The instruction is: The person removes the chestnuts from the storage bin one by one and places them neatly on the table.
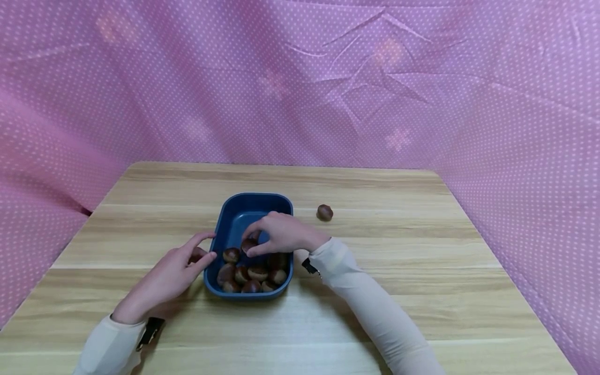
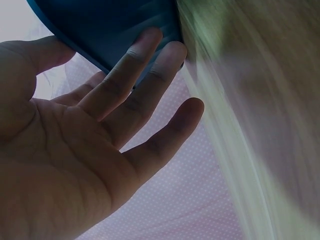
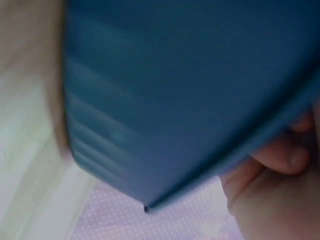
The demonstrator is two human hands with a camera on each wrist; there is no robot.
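Observation:
A blue rectangular container [image 1: 248, 296] stands on the table with several brown chestnuts [image 1: 258, 272] piled in its near half. My right hand [image 1: 286, 233] reaches over the right rim into it, thumb and fingers pinching a chestnut [image 1: 248, 245] above the others. At the left wall, my left hand [image 1: 171, 273] touches the rim with thumb and index fingertip, its other fingers loosely extended. In the left wrist view, the left fingers [image 2: 165, 60] lie along the container's outer side [image 2: 110, 25]. The right wrist view shows mostly the container's outer wall [image 3: 175, 100], hiding the right fingertips.
One single chestnut [image 1: 325, 212] lies on the wooden table [image 1: 398, 260], right of the container's far end. Pink dotted cloth [image 1: 300, 94] hangs behind the table and along both sides. Each wrist wears a dark strap [image 1: 151, 332].

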